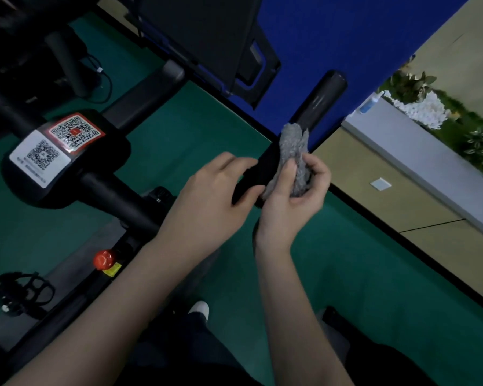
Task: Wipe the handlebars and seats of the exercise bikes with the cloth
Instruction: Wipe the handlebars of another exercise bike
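Gripped cloth with right hand, wrapped round handlebar slanting from centre toward upper right; clasped it just lower-left of cloth with left hand.

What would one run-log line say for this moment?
stage: wiping handlebar | right hand: grips cloth on handlebar | left hand: holds handlebar

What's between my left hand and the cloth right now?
Head view: only a short stretch of the black handlebar separates the left hand from the cloth.

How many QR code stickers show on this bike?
2. The red-bordered sticker and the white sticker lie side by side on the black handlebar hub; others may be hidden.
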Demonstrator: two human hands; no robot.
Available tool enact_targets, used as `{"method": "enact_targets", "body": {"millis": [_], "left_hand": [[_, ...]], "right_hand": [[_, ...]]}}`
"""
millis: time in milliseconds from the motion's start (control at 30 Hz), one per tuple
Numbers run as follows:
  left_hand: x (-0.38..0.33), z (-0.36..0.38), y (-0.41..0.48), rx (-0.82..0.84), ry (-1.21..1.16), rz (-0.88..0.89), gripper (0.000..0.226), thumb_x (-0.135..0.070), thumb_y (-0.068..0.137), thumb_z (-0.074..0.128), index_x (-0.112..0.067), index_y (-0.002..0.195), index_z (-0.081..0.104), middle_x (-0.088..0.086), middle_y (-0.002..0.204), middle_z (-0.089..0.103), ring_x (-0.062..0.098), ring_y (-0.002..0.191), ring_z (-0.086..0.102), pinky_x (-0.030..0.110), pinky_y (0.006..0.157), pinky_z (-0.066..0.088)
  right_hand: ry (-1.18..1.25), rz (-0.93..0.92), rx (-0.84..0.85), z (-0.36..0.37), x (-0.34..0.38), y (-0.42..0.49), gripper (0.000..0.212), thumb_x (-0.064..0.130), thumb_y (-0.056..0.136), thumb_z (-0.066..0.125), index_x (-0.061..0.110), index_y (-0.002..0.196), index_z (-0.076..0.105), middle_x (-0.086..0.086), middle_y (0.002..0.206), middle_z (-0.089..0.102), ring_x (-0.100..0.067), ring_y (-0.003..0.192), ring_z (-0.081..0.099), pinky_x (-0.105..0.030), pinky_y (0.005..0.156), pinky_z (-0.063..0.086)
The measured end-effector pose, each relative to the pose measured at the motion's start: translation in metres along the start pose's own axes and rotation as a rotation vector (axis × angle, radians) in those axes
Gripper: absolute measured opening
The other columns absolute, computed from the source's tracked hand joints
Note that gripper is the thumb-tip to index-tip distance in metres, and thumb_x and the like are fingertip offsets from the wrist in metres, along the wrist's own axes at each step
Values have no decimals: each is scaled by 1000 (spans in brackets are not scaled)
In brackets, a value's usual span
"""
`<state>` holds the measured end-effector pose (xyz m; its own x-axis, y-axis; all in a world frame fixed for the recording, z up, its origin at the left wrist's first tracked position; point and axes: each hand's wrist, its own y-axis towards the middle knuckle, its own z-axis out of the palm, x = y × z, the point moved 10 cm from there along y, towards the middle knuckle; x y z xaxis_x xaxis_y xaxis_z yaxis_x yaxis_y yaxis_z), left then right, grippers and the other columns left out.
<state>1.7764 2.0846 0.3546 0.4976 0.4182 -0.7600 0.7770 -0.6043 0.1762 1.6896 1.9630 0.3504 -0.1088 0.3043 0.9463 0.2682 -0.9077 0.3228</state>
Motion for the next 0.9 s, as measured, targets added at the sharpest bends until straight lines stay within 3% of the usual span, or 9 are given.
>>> {"method": "enact_targets", "body": {"millis": [200,300,433,567,700,833,900], "left_hand": [[-3,0,-2,-24,21,24,40,-35,89,56,-17,124,60,-5,107,59,14,89,57,38,80,52],[-3,-1,-3,-34,17,36,39,-34,90,57,-17,124,60,-5,106,59,12,87,56,36,80,51],[-3,0,-2,-12,15,35,43,-37,89,54,-16,126,59,-5,108,59,12,91,56,35,83,51],[-5,-1,-2,-10,10,38,40,-35,90,54,-17,125,59,-5,107,58,13,93,55,36,83,51],[-6,-1,-3,2,10,38,39,-32,92,57,-16,128,57,-3,109,58,15,97,56,38,84,51],[-8,-1,-4,1,11,54,38,-31,92,57,-17,127,57,-4,107,58,13,95,57,34,80,51],[-9,-1,-4,-1,9,62,38,-31,91,57,-18,126,57,-4,106,58,13,94,57,31,79,50]], "right_hand": [[205,290,-102,-6,-32,1,11,1,95,52,11,100,52,2,95,57,-2,84,58,-17,77,48],[422,499,-136,5,-53,6,10,4,96,50,13,100,53,-3,97,60,-10,84,60,-24,77,52],[459,651,-80,7,-68,-23,9,12,96,53,19,100,57,-9,109,65,-19,96,63,-33,88,53],[506,762,-119,12,-81,-28,8,13,95,55,20,98,59,-14,112,66,-27,98,66,-41,90,54],[607,824,-76,26,-85,-23,10,16,97,53,15,104,60,-7,95,70,-20,84,66,-33,75,57],[526,849,-6,22,-91,-38,15,21,96,55,16,109,59,-6,98,71,-21,91,66,-38,89,52],[579,846,-6,25,-88,-34,16,18,97,52,13,112,55,-8,96,69,-21,87,65,-38,87,52]]}}
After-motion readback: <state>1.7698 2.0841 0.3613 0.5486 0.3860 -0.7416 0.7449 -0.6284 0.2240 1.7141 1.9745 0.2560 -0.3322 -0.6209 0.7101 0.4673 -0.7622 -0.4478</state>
